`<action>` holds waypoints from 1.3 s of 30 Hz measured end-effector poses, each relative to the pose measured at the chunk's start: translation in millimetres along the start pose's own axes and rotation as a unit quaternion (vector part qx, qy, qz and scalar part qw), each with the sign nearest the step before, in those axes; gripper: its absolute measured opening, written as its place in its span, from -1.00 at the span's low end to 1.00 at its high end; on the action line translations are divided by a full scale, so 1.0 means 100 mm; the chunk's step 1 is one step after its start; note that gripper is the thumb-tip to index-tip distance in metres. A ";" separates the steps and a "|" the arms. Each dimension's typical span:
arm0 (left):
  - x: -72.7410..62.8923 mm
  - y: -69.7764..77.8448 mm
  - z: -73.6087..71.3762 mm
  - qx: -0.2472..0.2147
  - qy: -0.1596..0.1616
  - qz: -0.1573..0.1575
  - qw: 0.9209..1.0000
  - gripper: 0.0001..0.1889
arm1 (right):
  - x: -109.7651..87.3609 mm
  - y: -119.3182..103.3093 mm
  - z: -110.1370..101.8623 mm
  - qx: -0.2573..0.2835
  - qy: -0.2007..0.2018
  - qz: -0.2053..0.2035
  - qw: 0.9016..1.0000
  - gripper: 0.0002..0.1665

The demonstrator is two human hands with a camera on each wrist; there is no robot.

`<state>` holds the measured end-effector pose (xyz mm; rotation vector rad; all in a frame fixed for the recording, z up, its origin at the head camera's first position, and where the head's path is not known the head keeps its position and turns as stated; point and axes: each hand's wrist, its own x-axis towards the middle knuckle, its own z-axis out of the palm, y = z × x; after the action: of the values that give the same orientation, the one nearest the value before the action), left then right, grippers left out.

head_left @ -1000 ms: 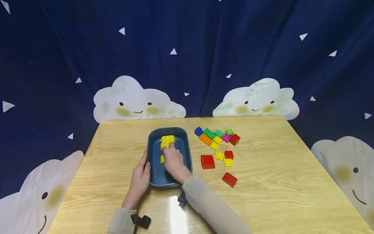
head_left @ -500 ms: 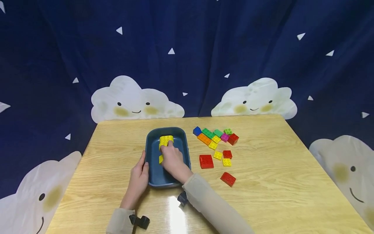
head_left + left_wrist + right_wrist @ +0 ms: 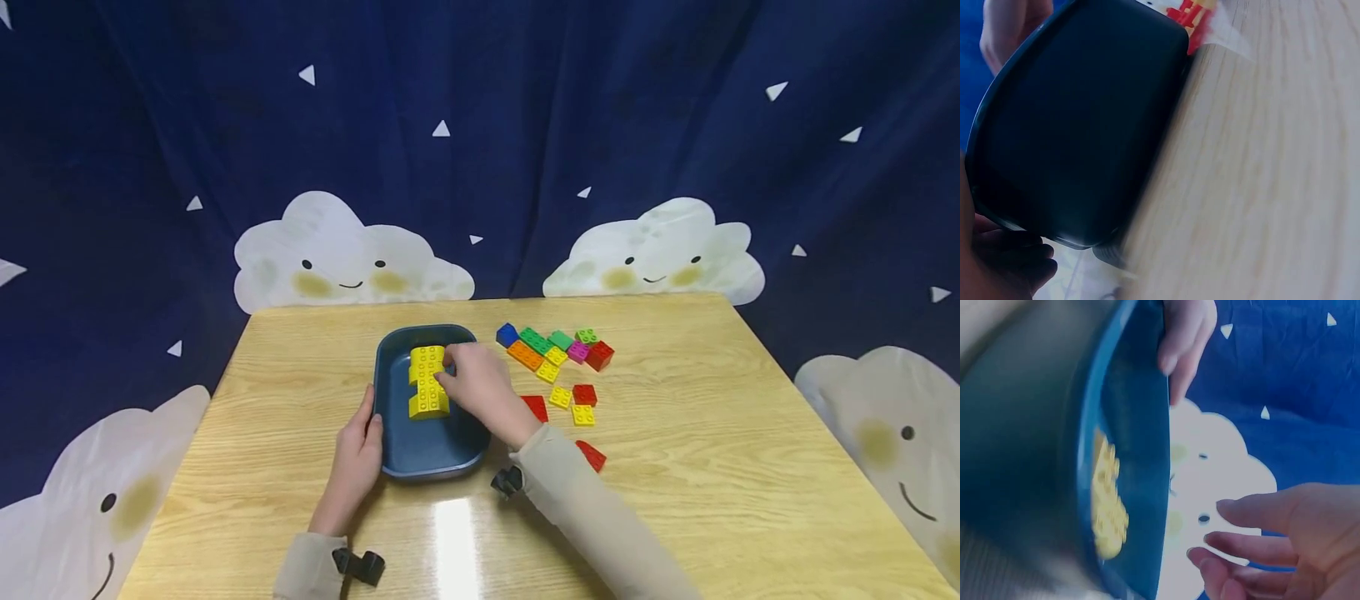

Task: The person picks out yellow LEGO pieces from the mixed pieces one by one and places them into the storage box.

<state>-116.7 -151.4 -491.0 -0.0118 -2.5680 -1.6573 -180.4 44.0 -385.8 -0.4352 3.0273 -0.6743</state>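
A dark blue tray sits on the table's left half. Along its left wall my left hand grips the rim; in the left wrist view its darkened fingers curl at the tray's edge. Inside the tray lies a row of joined yellow bricks, studs up, partly covered by my right hand in the head view. My right hand hovers over the tray's right rim, just right of the bricks. Seen from the right wrist, its fingers are loosely bent and apart, with nothing between them.
Right of the tray, a cluster of blue, orange, green, yellow, pink and red bricks lies at the back. Nearer are small yellow bricks, a red brick and two larger red pieces, partly behind my right arm.
My right hand has let go of the yellow bricks and risen up and right toward the tray's right rim, uncovering more of the row. The left hand stays on the tray.
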 end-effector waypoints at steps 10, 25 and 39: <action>-0.03 0.00 0.00 0.005 0.008 0.007 1.000 -0.46 | -0.06 0.70 -0.14 -0.017 0.058 0.006 0.998 -0.80; -0.02 0.00 0.01 0.017 0.019 0.025 0.999 -0.46 | -0.38 1.53 -0.06 -0.043 0.043 0.024 0.998 -0.64; 0.00 0.01 0.02 0.006 0.022 0.023 0.999 -0.46 | -0.46 1.68 0.10 -0.084 0.068 0.010 0.994 -0.76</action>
<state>-116.7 -149.0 -491.2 -0.0342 -2.5267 -1.6076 -180.0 198.0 -467.2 -0.3767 3.2283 -0.4674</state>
